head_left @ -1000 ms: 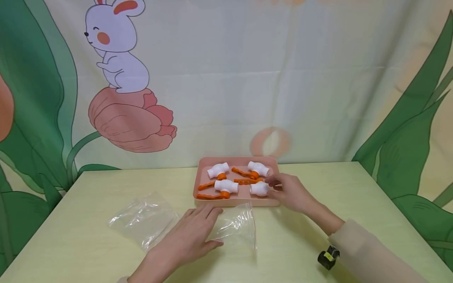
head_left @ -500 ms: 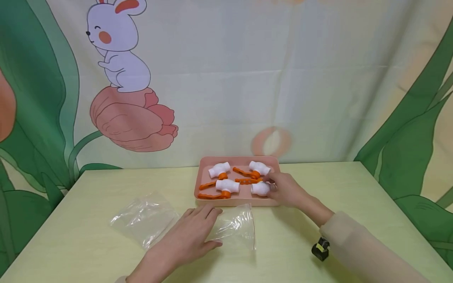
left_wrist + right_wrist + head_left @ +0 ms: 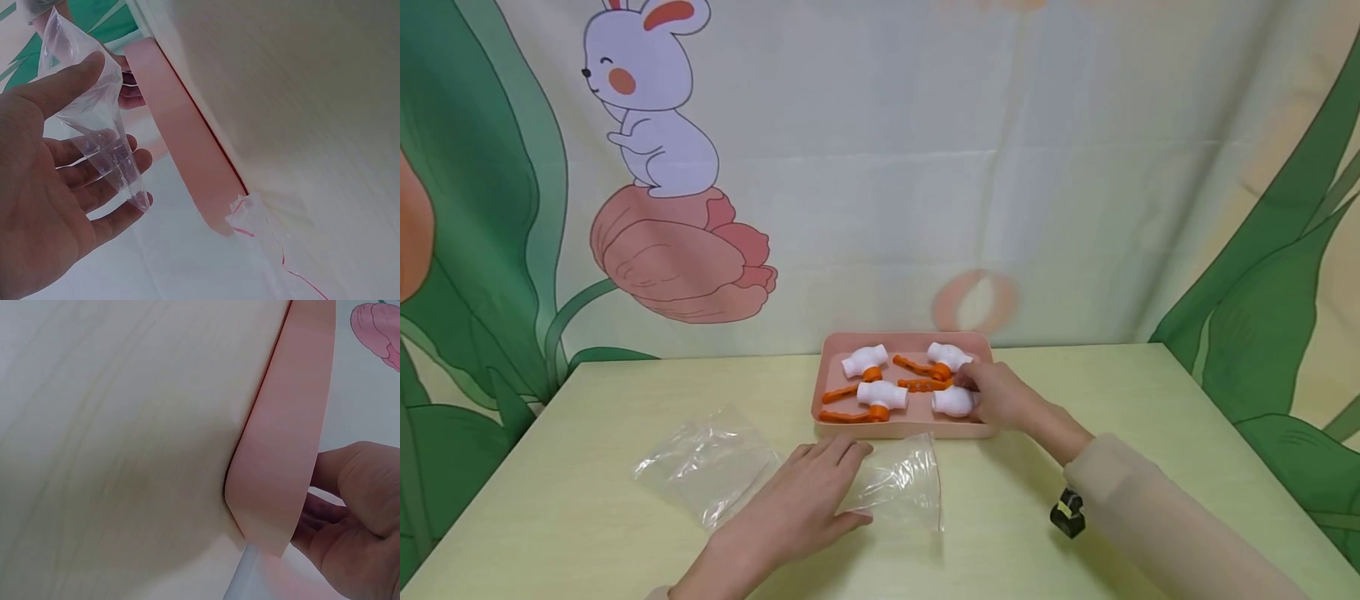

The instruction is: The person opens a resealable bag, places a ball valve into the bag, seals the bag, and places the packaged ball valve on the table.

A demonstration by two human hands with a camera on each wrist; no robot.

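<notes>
A clear plastic bag [image 3: 707, 467] lies on the pale wood-grain table [image 3: 550, 517] beside the left hand [image 3: 797, 504], fingers spread against a second clear plastic bag [image 3: 901, 479] before a pink rectangular tray [image 3: 895, 430]. Inside its right edge, the right hand [image 3: 1007, 398] overlaps a white-and-orange plastic valve [image 3: 951, 402]; whether it pinches cannot be told. Tabletop extends rightward.

Your right hand [image 3: 356, 515] is at the edge of the pink tray [image 3: 281, 425], whose side hides your fingertips. The tray sits on a pale table [image 3: 125, 394]. A pink flower picture [image 3: 375, 328] shows at top right.
</notes>
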